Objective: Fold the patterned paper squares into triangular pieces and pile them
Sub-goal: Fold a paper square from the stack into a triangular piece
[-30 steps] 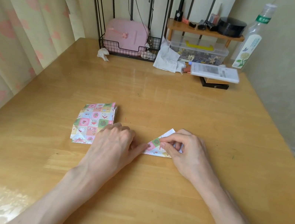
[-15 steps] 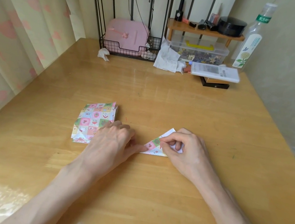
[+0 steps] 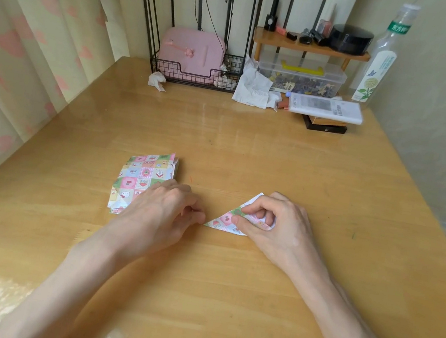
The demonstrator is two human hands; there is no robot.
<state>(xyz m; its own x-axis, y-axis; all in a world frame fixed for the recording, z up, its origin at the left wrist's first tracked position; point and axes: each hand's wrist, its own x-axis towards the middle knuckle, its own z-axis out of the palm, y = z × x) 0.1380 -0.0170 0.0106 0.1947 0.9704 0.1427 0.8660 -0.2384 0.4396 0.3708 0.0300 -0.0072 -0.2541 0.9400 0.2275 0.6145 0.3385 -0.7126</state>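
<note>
Head view: just right of the paper stack (image 3: 142,177) on the tabletop (image 3: 248,149), the right hand (image 3: 276,231) has its grip pinched, thumb and forefinger, on the half-folded triangle (image 3: 223,222). The left hand (image 3: 161,211), fingers curled, meets the triangle's stack-side corner (pinching or merely pressing, I cannot tell). Risk: if that corner slides, the edges misalign and the crease sets crooked.

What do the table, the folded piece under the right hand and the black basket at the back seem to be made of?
Table: wood, it seems, with a glossy clear coat; grain lines and glare show.
Folded piece: thin printed paper, white on the back; it holds a sharp crease.
Black basket: probably coated metal wire; it is a thin open grid.
</note>
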